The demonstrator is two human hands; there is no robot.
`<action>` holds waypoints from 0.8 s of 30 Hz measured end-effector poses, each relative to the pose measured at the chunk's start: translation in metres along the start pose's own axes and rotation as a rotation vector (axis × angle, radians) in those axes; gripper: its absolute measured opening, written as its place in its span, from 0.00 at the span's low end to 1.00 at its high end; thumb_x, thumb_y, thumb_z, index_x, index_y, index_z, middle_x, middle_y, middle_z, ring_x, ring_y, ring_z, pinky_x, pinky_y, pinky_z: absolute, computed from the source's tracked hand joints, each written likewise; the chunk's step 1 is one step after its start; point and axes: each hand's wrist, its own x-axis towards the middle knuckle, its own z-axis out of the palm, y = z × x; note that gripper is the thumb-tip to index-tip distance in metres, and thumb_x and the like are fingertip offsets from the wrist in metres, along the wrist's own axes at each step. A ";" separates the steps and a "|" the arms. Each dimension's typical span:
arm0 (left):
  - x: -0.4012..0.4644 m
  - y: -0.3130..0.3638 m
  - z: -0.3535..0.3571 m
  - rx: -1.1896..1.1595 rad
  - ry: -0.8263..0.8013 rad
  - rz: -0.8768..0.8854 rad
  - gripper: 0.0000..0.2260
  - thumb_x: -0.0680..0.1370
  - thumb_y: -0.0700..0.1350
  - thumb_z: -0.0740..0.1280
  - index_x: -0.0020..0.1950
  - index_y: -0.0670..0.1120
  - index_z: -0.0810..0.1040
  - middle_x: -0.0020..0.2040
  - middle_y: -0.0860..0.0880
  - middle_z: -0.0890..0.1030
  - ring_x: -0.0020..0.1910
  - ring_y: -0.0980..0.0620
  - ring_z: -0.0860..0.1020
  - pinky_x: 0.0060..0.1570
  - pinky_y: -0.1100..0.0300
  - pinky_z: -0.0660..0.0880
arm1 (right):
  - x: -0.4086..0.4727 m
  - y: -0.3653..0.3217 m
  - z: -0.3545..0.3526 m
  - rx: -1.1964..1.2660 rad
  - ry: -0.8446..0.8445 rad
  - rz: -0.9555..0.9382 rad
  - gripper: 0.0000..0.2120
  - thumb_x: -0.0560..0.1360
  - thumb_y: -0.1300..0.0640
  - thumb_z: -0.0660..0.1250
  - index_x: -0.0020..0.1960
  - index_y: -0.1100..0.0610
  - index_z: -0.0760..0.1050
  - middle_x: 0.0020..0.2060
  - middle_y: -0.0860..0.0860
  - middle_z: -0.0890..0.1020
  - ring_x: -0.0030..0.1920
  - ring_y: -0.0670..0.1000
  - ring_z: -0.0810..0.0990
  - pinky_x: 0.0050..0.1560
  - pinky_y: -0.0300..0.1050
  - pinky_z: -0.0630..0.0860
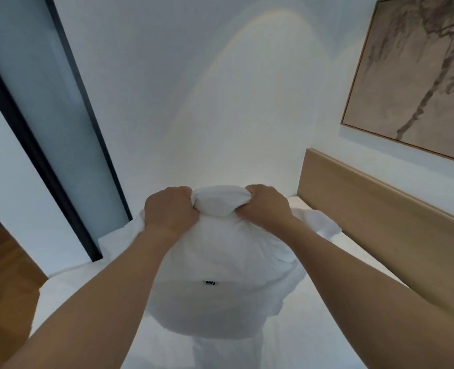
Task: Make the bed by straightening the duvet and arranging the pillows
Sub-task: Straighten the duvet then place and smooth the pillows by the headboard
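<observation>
A white pillow (215,267) in its white case hangs upright in front of me, above the white bed (340,262). A small dark label shows low on its front. My left hand (170,209) grips the bunched top edge of the case from the left. My right hand (265,206) grips the same bunched edge from the right. The two fists are close together with a fold of cloth between them. Loose case fabric flares out behind each wrist. The duvet cannot be told apart from the white bedding below.
A light wooden headboard (375,225) runs along the right, under a framed tan picture (417,73) on the white wall. A dark-framed frosted glass panel (60,123) stands at the left. Wooden floor (4,278) shows at the lower left beside the bed.
</observation>
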 end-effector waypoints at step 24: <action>-0.237 -0.322 0.428 0.312 -0.785 0.107 0.09 0.75 0.47 0.64 0.54 0.55 0.78 0.52 0.54 0.81 0.53 0.50 0.79 0.51 0.57 0.71 | -0.080 0.018 0.591 -0.354 -0.590 -0.317 0.19 0.68 0.54 0.70 0.58 0.54 0.73 0.53 0.55 0.78 0.53 0.59 0.77 0.53 0.49 0.70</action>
